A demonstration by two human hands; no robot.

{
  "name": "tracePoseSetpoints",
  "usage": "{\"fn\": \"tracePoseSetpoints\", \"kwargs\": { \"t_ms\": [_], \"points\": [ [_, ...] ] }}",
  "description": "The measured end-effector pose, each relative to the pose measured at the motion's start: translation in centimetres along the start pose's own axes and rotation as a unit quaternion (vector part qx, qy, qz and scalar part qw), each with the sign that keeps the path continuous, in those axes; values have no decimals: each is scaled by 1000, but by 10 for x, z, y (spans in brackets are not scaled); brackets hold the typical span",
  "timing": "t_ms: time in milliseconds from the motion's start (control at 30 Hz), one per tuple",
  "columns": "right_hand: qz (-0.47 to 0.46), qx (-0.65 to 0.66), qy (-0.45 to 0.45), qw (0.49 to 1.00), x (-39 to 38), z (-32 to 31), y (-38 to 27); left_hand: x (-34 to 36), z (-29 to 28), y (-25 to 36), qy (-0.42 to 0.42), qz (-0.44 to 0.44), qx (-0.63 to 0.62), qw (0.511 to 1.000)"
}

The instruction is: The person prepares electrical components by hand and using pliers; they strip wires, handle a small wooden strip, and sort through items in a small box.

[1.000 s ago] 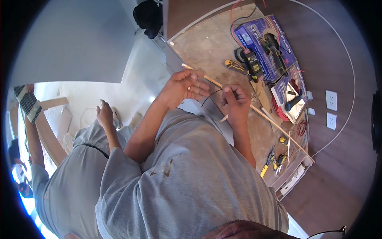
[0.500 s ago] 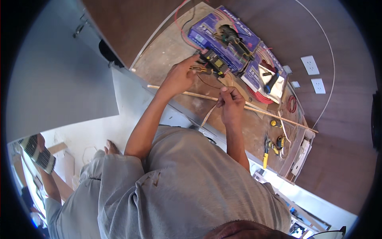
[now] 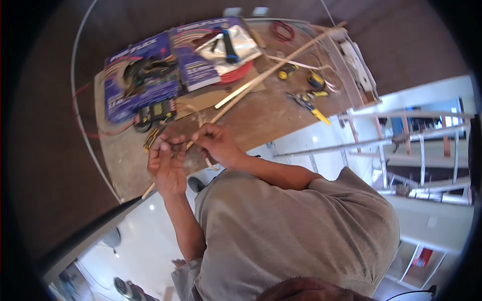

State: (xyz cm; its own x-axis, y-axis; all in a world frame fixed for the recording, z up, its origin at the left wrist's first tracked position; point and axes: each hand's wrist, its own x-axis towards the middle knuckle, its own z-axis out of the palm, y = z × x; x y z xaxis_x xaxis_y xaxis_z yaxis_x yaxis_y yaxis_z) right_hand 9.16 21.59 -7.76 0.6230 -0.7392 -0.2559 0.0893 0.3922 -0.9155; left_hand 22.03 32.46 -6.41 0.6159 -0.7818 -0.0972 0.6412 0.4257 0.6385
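My left hand and my right hand meet over the near edge of the workbench, fingers curled and fingertips pinched close together. A thin wire seems to run between the fingertips, mostly hidden by the fingers and blur. Just beyond my left hand lie pliers with black and yellow handles. Behind them sits a small black electrical box with wires at its ends. A long thin wooden strip passes diagonally beneath my right hand.
Two purple wire cartons stand at the back, tools on them. A red coil, yellow-black tape measure and yellow-handled wire stripper lie right on the workbench. Metal scaffolding stands beyond.
The view has swung round to the right. My left hand has come away from the black electrical box and now meets my right hand at the fingertips.
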Motion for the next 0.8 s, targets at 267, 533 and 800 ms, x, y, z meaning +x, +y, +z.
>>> {"fn": "tracePoseSetpoints", "kwargs": {
  "t_ms": [267,533,800],
  "points": [
    [19,77,39,996,-11,-30,-10,16,26,-32,-55,-24,69,996],
    [69,-33,5,997,-21,-65,-16,22,37,-49,-61,3,220,974],
    [-3,-161,-61,985,-25,-84,-38,14,51,-28,-35,-22,328,944]
  ]
}}
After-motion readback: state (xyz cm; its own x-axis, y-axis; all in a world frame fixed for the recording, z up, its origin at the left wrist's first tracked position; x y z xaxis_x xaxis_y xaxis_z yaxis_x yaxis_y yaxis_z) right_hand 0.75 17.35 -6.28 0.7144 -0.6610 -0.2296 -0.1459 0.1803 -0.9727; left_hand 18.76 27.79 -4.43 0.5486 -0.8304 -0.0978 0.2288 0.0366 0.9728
